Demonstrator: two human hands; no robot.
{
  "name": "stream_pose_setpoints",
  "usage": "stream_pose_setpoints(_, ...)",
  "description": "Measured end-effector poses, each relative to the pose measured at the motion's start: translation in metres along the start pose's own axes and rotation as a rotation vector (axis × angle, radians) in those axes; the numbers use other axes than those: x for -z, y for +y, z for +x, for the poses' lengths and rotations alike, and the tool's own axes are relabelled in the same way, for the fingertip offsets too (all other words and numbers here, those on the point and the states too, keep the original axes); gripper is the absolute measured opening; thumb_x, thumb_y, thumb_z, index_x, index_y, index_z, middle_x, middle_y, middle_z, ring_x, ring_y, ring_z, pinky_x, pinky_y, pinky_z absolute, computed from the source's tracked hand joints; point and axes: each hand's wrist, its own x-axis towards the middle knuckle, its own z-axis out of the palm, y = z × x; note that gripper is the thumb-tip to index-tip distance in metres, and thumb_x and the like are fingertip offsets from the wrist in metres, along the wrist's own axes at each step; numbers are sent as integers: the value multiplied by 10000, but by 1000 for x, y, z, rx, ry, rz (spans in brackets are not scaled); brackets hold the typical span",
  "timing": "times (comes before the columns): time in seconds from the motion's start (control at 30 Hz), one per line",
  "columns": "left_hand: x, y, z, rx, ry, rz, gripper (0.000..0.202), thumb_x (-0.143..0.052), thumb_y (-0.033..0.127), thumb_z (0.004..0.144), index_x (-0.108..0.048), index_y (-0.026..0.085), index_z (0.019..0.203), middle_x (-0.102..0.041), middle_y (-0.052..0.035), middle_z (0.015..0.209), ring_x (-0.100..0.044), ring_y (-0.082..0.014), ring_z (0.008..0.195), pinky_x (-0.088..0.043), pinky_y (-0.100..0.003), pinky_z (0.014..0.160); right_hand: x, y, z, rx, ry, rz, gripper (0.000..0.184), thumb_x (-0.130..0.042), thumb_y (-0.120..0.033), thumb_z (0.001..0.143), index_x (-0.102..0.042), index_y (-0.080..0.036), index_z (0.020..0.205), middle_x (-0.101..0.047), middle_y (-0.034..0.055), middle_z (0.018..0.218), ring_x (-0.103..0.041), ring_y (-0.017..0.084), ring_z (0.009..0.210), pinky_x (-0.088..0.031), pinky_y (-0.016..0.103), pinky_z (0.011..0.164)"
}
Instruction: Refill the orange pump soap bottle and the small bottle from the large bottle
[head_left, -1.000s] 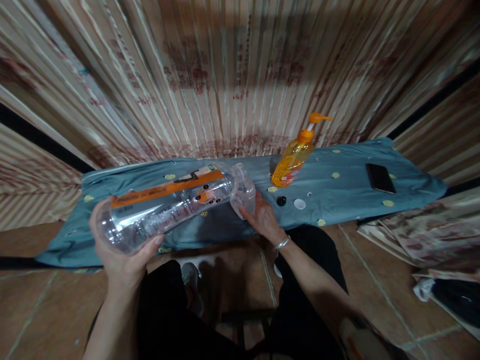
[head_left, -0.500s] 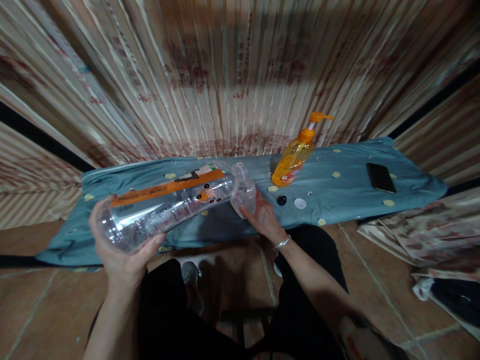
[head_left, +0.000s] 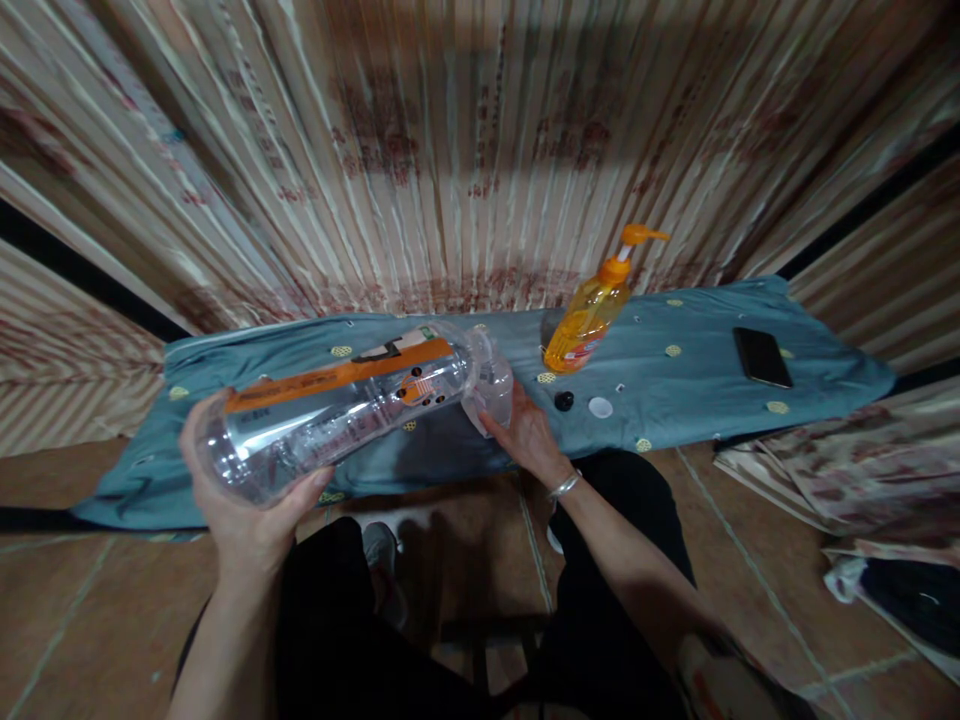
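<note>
A large clear plastic bottle (head_left: 337, 410) with an orange and grey label is tilted on its side, its neck pointing right and slightly up. My left hand (head_left: 251, 510) is wrapped around its base end. In my right hand (head_left: 521, 435) is a small clear plastic container (head_left: 491, 385), held at the big bottle's mouth; whether the two touch I cannot tell. To the right stands a pump bottle (head_left: 585, 320) of orange liquid. A black cap (head_left: 564, 400) and a white round cap (head_left: 600, 407) lie on the cloth near my right hand.
A blue-green cloth (head_left: 675, 390) with yellow motifs covers the narrow bench. Toward its right end lies a dark phone (head_left: 762, 356). Pleated patterned curtains (head_left: 450, 150) hang behind, and a dark shoe (head_left: 915, 600) is on the tiled floor at right.
Almost nothing differs. Both hands hold the same two clear vessels in nearly the same pose.
</note>
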Motion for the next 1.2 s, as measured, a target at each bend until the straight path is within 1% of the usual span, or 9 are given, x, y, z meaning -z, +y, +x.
stream_pose_setpoints(0.07,0,0,0,-5,-4,-8,1036,-955,609,481,-609,245,1387,-635,-92,1344,-658,-392,1283,-499,-589,1160,0,0,0,8,-4,9,720,-705,-363,956,-480,-18,1547,-751,273,1267,-743,417,1191,-599,551,1049)
stream_pose_setpoints(0.2,-1,0,-1,-19,-15,-35,1003,-949,578,533,-602,250,1416,-643,-100,1350,-656,-398,1303,-492,-601,1169,-1,2,-1,13,9,3,700,-707,-355,955,-486,-57,1549,-758,263,1264,-746,418,1179,-606,559,1032)
stream_pose_setpoints(0.3,-1,0,0,-38,-5,-38,1004,-955,574,525,-613,237,1408,-653,-108,1337,-676,-395,1270,-513,-603,1141,-2,2,0,13,7,-6,695,-703,-356,957,-492,-37,1537,-750,276,1263,-747,423,1170,-611,560,1022)
stream_pose_setpoints(0.43,-1,0,1,-77,-5,-44,1013,-960,553,537,-613,217,1427,-659,-122,1356,-693,-380,1251,-560,-568,1083,-1,2,0,16,7,-11,701,-710,-356,956,-494,-15,1529,-741,275,1269,-743,410,1182,-610,541,1030)
stream_pose_setpoints(0.57,0,-5,0,-103,-7,-53,1032,-959,536,560,-598,202,1467,-667,-129,1369,-690,-377,1269,-554,-567,1099,-1,2,0,24,5,-6,690,-698,-356,964,-495,-8,1523,-746,276,1253,-745,405,1180,-609,548,1033)
stream_pose_setpoints(0.83,1,-10,-2,-127,-22,-68,1068,-966,508,570,-572,199,1513,-649,-137,1400,-682,-384,1281,-560,-588,1095,-4,5,1,9,16,-1,712,-703,-372,947,-495,-49,1547,-748,263,1264,-741,421,1184,-597,587,1046)
stream_pose_setpoints(0.9,1,-10,-2,-132,-29,-73,1070,-965,505,575,-563,210,1521,-642,-131,1404,-678,-380,1285,-556,-585,1100,-4,6,1,7,9,2,719,-691,-376,950,-484,-45,1554,-746,265,1268,-737,421,1188,-597,583,1041)
stream_pose_setpoints(1.07,1,-10,-2,-122,-35,-57,1091,-957,511,567,-547,212,1532,-627,-125,1408,-663,-376,1289,-526,-591,1130,-2,5,1,10,-11,19,740,-674,-377,955,-470,24,1543,-733,291,1281,-724,415,1216,-582,540,1064)
stream_pose_setpoints(1.2,4,-14,-4,-105,-23,-39,1108,-970,508,524,-567,222,1516,-614,-112,1418,-626,-374,1320,-470,-591,1184,-2,3,1,9,-1,19,725,-674,-373,953,-486,12,1537,-732,286,1282,-728,409,1211,-581,535,1069)
